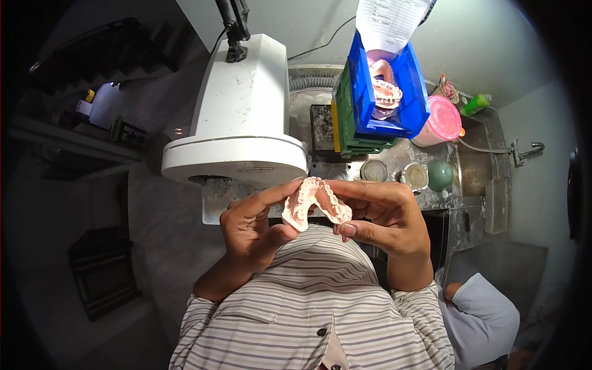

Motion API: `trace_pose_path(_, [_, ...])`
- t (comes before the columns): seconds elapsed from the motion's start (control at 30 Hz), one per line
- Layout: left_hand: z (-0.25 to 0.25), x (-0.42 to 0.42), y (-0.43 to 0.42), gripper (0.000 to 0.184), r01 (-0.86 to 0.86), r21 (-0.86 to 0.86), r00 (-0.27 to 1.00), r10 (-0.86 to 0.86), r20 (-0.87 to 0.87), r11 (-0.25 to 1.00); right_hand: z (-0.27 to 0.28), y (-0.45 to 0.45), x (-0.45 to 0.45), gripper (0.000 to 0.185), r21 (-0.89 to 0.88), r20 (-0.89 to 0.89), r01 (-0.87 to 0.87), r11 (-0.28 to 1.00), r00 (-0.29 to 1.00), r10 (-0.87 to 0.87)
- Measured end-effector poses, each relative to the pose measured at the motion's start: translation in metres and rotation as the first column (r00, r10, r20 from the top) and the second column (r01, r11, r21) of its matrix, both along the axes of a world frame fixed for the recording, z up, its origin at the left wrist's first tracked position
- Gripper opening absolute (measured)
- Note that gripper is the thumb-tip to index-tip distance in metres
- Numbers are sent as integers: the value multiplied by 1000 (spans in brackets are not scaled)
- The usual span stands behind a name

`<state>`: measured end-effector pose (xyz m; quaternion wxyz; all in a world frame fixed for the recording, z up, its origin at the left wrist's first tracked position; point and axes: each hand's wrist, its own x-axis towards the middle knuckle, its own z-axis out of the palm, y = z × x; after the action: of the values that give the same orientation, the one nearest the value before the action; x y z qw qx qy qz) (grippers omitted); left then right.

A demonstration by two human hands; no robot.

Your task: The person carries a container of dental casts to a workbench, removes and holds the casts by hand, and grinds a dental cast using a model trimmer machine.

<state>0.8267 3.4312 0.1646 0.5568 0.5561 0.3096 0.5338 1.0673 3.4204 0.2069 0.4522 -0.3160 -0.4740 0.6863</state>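
We've got the horseshoe-shaped dental cast [302,206] up in front of the striped shirt [308,302], teeth in view, held clear of the bench! Our left hand [250,225] grips its left side, index finger high, thumb low; our right hand [391,219] pinches the other side, thumb at the lower end. Both sets of fingers are closed on it.

Beyond the left hand stands the white bench machine [243,98]. Further right, we see the blue bin [394,126] on the green bin [345,114], with more dental casts [387,95] inside and a printed sheet [385,24] over its far end. Just right of those sits the pink-lidded tub [441,120], with the green rounded object [439,176] nearer us. And low on our right, another person's sleeve [484,314]!
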Motion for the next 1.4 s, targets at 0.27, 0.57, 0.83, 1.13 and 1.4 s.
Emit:
trace_pose_path(0.27, [2, 8, 6, 69, 49, -2, 998, -49, -34, 999, -5, -10, 7, 51, -33, -52, 62, 998, 997, -64])
trace_pose_path(0.57, [3, 6, 12, 70, 111, -22, 991, -112, -75, 994, -8, -17, 0, 55, -85, -52, 155, 984, 986, -160])
trace_pose_path(0.83, [2, 0, 18, 68, 107, -31, 994, -108, -33, 994, -8, -8, -3, 53, -90, -68, 107, 990, 991, -113])
trace_pose_path(1.13, [-1, -9, 34, 73, 149, -27, 974, -142, 179, 988, 27, 25, 26, 50, 345, 447, -52, 937, 887, -115])
trace_pose_path(1.4, [5, -20, 57, 79, -14, 2, 994, 14, 109, 1000, 54, 88, 71, 35, 856, 518, -47, 516, 60, -853])
